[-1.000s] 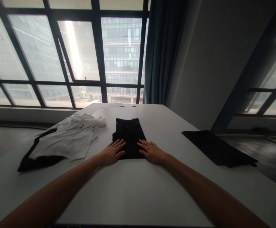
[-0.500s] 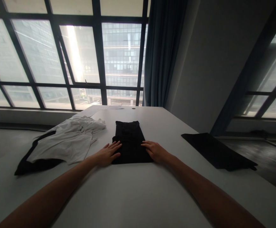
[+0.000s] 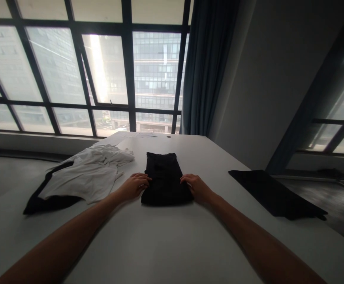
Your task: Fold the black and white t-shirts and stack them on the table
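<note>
A black shirt (image 3: 165, 183), folded into a narrow rectangle, lies on the white table (image 3: 166, 240) straight ahead of me. At its left edge my left hand (image 3: 134, 185) has its fingers curled in and closed on the cloth. My right hand (image 3: 196, 187) grips the opposite edge, fingertips bent over the fabric and thumb hidden. Both hands sit at about the same height along the shirt, nearer its front end.
Left of the shirt lies a loose pile of white garments (image 3: 85, 177) over a black cloth (image 3: 46, 205). Another flat black garment (image 3: 278, 193) rests by the table's right edge. Windows, a blue curtain (image 3: 203, 79) and a grey pillar stand beyond the table.
My left hand has gone from lying flat with spread fingers to curling at the shirt's left edge. The fold on that side looks straighter. The view has shifted slightly.
</note>
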The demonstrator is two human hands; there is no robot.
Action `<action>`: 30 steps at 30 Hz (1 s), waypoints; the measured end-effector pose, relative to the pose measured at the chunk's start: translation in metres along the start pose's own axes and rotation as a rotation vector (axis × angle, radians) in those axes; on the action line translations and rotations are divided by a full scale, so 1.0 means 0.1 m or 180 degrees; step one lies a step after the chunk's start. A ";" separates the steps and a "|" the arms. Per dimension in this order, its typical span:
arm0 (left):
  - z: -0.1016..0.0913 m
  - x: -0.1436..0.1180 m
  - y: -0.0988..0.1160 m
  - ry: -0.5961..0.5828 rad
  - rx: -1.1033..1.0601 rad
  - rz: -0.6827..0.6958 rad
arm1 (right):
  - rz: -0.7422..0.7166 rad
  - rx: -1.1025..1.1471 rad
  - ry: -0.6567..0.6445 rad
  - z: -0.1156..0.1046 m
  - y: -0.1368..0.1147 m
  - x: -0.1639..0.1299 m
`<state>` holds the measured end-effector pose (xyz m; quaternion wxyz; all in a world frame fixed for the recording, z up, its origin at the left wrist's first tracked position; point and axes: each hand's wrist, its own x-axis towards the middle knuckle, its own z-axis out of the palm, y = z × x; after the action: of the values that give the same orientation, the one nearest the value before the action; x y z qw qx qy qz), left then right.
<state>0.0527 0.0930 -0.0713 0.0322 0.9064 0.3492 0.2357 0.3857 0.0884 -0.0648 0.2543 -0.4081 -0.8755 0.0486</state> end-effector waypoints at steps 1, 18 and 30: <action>-0.05 0.00 0.03 -0.0040 -0.0050 0.0077 | -0.0012 0.0097 -0.0003 -0.06 -0.02 -0.01; 0.01 0.18 0.43 0.0630 -0.3540 -0.2100 | 0.2284 0.2018 0.0102 -0.54 -0.11 -0.07; 0.22 0.19 0.26 0.0060 -0.1901 -0.1304 | 0.1708 0.0874 -0.0704 -0.40 -0.04 -0.10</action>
<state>0.0911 0.0880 -0.0771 0.3388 0.7660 0.4396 0.3244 0.4080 0.0733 -0.0330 0.1884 -0.5785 -0.7442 0.2757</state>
